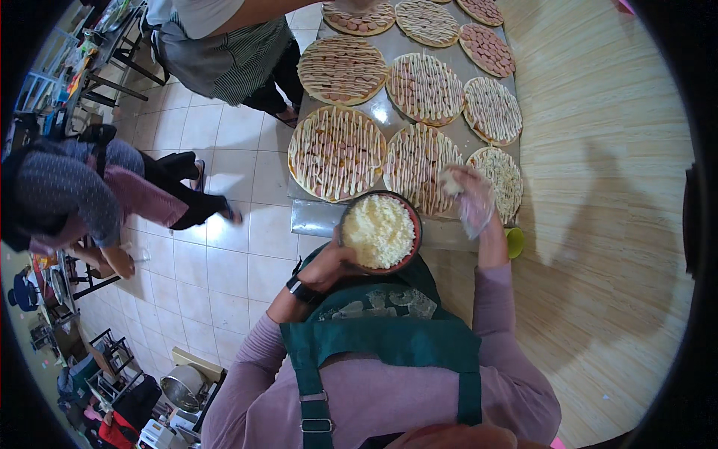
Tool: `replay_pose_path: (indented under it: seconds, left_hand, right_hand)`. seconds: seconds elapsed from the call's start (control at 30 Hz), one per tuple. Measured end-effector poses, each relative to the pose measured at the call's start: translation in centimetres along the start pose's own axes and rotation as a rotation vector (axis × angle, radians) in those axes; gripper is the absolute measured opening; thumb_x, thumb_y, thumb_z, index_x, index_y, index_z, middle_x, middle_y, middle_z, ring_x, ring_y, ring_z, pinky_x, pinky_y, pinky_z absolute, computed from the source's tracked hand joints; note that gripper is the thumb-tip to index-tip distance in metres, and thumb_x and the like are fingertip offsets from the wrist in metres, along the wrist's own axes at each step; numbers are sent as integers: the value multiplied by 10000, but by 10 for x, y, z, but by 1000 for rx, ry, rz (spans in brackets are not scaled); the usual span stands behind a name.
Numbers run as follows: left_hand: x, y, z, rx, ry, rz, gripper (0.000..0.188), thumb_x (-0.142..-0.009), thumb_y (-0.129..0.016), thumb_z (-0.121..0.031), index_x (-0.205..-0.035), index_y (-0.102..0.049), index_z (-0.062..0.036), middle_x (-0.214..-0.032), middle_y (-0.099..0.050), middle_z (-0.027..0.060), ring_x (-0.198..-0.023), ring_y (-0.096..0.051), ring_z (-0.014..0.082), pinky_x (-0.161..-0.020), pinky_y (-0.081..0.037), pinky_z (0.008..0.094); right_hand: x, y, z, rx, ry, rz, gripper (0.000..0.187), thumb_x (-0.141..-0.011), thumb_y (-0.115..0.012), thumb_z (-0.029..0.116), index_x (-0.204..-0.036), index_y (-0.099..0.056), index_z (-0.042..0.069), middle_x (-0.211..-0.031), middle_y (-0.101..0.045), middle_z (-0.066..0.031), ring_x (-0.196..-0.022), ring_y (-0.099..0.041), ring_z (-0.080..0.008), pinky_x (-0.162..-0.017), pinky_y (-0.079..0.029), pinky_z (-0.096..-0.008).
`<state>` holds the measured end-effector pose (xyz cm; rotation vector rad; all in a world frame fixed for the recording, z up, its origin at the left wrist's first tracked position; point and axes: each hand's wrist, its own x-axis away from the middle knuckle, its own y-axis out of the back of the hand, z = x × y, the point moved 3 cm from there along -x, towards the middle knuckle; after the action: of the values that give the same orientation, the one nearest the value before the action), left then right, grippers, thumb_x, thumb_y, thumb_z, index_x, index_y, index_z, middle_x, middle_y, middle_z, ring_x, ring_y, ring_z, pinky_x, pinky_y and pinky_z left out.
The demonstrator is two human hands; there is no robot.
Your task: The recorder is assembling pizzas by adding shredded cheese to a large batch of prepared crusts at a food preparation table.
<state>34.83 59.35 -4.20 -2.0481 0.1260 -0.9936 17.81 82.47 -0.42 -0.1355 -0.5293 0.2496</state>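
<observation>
My left hand [334, 267] grips the side of a dark bowl with a reddish inner rim [419, 238], close in front of my apron. Finely grated white cheese [378, 230] fills the bowl. In a thin clear plastic glove, my right hand [470, 196] hovers over the table's near right part, its fingers drawn together around a whitish pinch of cheese, somewhat blurred. Below it lies a pizza striped with pale sauce [419, 168]. Right beside the hand, another pizza [496, 183] is covered with white shreds. A larger sauce-striped pizza [336, 153] lies to the left.
Several more pizzas [342, 69] cover the metal table [318, 218] farther back, some topped with sliced sausage [487, 49]. A wood-patterned wall [591, 112] runs along the right. A green cup [514, 242] is by the near right corner. Two other people [247, 63] stand at the left.
</observation>
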Motion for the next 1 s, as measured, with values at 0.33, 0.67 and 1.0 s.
replay_pose_path:
  seconds: [0.33,0.67,1.0]
  left_hand:
    - [42,34,-10,65,-127,-238,616,-682,-448,13,-1278,-297,5,-1230,-452,150,-1088,-487,290,-906,-433,409]
    - [45,64,-6,152,-208,-291,621,-682,-451,-26,-1271,-278,66,-1246,-427,215,-1107,-470,347,-961,-379,465]
    - [41,58,-15,159,-244,-249,640,-669,-460,-16,-1279,-276,53,-1238,-438,209,-1098,-478,346,-936,-406,471]
  right_hand:
    - [-113,28,-1,1227,361,-259,177,-819,-553,93,-958,-612,1,-855,-621,-95,-755,-567,-175,-707,-447,-276]
    - [-105,-37,-42,381,344,46,288,-721,-493,12,-959,-636,88,-1030,-610,-97,-947,-558,-253,-877,-420,-340]
    - [-38,-52,-66,1582,1004,206,354,-711,-529,-1,-1037,-574,129,-1117,-550,-67,-1010,-509,-287,-859,-431,-367]
